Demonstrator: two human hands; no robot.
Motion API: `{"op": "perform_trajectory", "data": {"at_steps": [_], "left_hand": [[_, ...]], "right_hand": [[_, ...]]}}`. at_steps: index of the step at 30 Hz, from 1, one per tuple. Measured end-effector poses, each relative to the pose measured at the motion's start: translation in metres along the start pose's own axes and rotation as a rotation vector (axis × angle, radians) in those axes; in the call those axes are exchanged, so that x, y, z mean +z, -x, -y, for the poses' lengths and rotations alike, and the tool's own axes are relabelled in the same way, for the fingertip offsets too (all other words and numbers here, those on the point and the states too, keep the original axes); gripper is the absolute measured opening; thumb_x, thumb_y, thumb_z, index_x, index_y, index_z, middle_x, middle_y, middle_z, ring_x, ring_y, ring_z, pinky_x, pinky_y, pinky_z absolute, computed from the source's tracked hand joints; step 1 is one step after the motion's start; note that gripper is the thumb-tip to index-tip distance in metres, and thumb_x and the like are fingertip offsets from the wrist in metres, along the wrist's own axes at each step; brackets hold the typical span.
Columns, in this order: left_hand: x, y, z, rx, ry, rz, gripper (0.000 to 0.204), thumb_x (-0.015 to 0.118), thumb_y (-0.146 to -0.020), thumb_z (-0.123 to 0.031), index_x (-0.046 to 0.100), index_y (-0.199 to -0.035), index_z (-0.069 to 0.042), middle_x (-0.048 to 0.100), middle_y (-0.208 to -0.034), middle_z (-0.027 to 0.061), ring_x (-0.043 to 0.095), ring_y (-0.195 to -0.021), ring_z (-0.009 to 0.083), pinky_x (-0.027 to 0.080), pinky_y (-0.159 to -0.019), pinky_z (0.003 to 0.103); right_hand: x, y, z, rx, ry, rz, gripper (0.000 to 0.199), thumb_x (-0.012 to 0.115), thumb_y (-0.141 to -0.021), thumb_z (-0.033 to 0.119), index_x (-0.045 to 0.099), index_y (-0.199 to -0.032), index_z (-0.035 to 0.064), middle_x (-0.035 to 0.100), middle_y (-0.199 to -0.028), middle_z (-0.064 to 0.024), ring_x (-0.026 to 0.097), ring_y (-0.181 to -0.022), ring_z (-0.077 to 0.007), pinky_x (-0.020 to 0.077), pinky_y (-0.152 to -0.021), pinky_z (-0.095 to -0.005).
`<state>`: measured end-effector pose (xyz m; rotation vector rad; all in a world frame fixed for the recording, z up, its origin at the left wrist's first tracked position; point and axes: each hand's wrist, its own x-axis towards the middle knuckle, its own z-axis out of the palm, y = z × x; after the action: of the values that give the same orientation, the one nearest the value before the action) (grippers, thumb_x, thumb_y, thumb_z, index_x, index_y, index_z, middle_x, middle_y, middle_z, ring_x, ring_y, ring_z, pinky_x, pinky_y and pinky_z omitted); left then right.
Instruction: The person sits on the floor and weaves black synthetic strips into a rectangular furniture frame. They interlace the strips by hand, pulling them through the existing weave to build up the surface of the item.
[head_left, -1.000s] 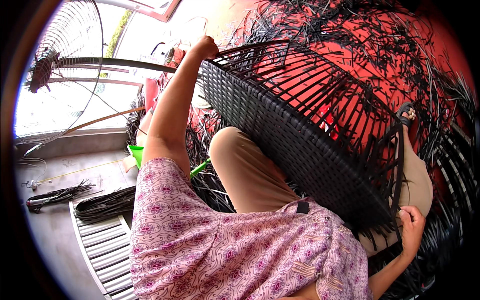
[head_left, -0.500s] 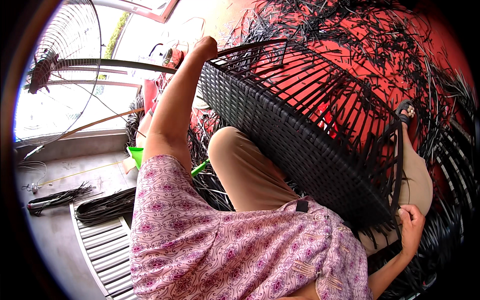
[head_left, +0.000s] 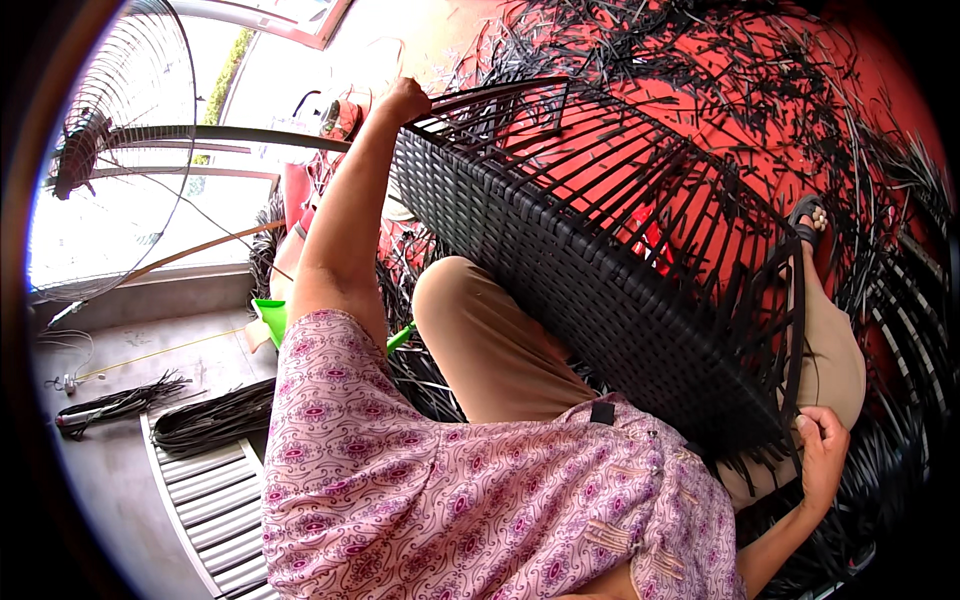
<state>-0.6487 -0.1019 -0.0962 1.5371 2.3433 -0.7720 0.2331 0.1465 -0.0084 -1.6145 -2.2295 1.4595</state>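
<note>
Woven black panel (head_left: 590, 280) slants just right of the bent knee (head_left: 460, 300), long axis running from beyond it to its near right, left hand (head_left: 405, 102) at the far end, grip unreadable, right hand (head_left: 825, 455) nearby, grip pinching a black strip (head_left: 796, 375).

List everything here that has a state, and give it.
Black wicker piece: tilted, one side woven, adjoining face open strands
Left hand: at its far corner, grip unclear
Right hand: pinched at its near corner
Caged fan: running or off, unclear
Loose black strips: scattered across red floor
Sandal: worn
</note>
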Motion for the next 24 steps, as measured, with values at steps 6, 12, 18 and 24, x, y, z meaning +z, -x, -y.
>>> {"op": "perform_trajectory", "data": {"at_steps": [6,12,18,24], "left_hand": [[-0.020,0.010,-0.061,-0.482,0.767,-0.239,0.022,0.070,-0.076,-0.019,0.069,-0.069,0.001,0.067,-0.068,0.0069,0.054,-0.059,0.0100,0.045,-0.056,0.035],[-0.065,0.040,-0.131,-0.499,0.224,-0.376,0.022,0.062,-0.083,-0.019,0.075,-0.099,-0.012,0.073,-0.108,0.0150,0.069,-0.102,0.0381,0.054,-0.086,0.048],[-0.076,0.032,-0.136,-0.582,0.214,-0.254,0.024,0.063,-0.084,-0.017,0.075,-0.103,-0.008,0.072,-0.110,0.0211,0.069,-0.107,0.0392,0.055,-0.090,0.048],[-0.071,0.020,-0.132,-0.642,0.294,-0.266,0.026,0.064,-0.083,-0.018,0.075,-0.103,-0.005,0.072,-0.110,0.0237,0.069,-0.109,0.0398,0.054,-0.093,0.047]], "right_hand": [[0.003,0.003,0.002,0.038,-0.017,-0.007,0.010,0.066,-0.090,0.005,0.065,-0.090,-0.0051,0.060,-0.075,-0.0019,0.050,-0.070,-0.0090,0.0420,-0.064,-0.0262],[0.003,0.002,0.000,0.045,-0.042,0.016,0.009,0.065,-0.092,0.005,0.067,-0.093,-0.0037,0.059,-0.075,0.0013,0.048,-0.066,-0.0061,0.0392,-0.060,-0.0243],[0.006,0.006,0.006,0.024,-0.066,0.014,0.011,0.063,-0.093,0.003,0.069,-0.099,-0.0033,0.058,-0.076,0.0039,0.047,-0.067,-0.0047,0.0382,-0.061,-0.0231],[0.009,0.008,0.002,0.040,-0.086,-0.003,0.011,0.063,-0.093,0.002,0.069,-0.100,-0.0036,0.058,-0.077,0.0031,0.047,-0.068,-0.0052,0.0391,-0.061,-0.0231]]}}
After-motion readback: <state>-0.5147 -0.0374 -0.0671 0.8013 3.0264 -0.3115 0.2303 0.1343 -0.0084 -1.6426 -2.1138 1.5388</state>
